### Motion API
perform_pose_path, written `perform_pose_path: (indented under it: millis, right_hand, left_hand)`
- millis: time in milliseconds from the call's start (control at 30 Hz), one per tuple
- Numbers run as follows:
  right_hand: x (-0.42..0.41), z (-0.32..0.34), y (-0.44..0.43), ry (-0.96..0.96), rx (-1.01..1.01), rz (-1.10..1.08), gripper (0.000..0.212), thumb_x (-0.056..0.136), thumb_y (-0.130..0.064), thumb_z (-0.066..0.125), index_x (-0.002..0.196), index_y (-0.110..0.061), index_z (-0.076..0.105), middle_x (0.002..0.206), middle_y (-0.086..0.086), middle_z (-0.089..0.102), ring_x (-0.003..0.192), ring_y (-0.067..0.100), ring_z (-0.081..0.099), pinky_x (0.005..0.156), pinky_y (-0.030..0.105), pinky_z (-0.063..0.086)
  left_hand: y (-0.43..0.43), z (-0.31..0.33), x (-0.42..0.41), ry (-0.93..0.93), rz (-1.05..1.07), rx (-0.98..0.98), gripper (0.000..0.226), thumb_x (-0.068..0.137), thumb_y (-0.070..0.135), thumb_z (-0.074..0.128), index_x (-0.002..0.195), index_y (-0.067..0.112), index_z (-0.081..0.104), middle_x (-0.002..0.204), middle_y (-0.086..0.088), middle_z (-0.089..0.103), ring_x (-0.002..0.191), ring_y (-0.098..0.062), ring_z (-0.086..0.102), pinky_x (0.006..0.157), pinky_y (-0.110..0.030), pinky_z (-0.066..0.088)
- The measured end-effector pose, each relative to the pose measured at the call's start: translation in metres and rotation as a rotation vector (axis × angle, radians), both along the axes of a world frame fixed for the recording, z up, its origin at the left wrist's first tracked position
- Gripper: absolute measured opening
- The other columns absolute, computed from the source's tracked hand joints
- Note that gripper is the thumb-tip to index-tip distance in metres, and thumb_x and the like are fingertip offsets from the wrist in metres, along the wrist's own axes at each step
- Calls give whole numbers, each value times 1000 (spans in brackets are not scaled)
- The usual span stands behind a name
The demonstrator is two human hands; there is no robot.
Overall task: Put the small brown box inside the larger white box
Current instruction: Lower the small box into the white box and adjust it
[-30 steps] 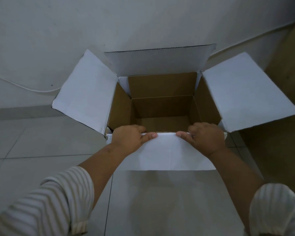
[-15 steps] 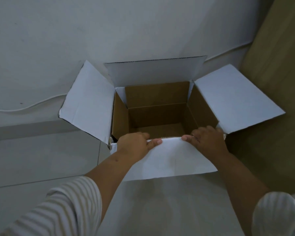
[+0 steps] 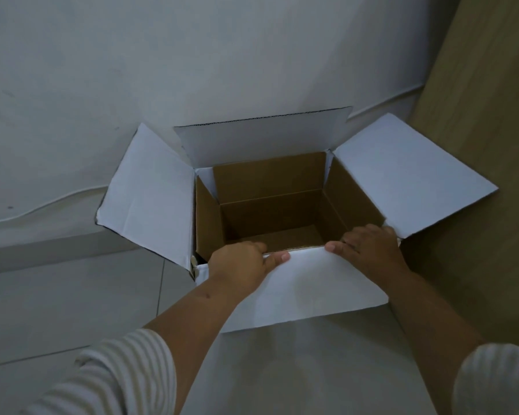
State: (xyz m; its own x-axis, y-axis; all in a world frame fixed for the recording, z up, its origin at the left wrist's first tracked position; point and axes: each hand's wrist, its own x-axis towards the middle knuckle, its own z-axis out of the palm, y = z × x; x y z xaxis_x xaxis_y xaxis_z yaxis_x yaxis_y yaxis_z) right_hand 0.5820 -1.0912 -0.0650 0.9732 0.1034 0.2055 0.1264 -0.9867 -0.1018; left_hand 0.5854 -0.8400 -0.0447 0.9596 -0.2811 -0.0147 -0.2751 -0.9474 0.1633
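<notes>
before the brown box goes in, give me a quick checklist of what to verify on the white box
1. All four flaps of the white box folded outward: ok.
2. Inside of the box free of other items: ok, the brown floor shows bare.
3. Near flap held down: ok, left hand and right hand press along its fold.
4. A hand free to carry: not ok, both are on the flap.
5. Small brown box located: cannot tell, not in view.
</notes>
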Motion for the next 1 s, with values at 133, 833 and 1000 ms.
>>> perform_pose_path:
  millis: [133,833,1000]
  right_hand:
    - [-5,-1,-4,-4,-6,-17,94,64,-83,-6,69,-20,63,70,-4,53,73,16,42,80,41,34]
    - [14,-1,-23,-27,-29,-43,94,65,-83,-4,73,-18,64,78,2,64,83,24,55,93,47,31]
    - [6,-2,-24,-14,-35,-46,94,64,-82,-11,70,-20,60,77,0,62,80,20,52,87,43,33]
  left_hand:
    - [-5,-3,-3,13,-8,6,56,82,73,29,80,25,56,70,4,54,73,-16,57,60,-28,43]
    - [-23,-7,16,-53,-20,10,68,80,75,24,89,21,64,77,-2,65,74,-20,62,64,-33,52]
    - [-24,-6,9,-52,-20,8,65,81,75,25,88,23,64,77,-1,65,74,-19,62,65,-33,53]
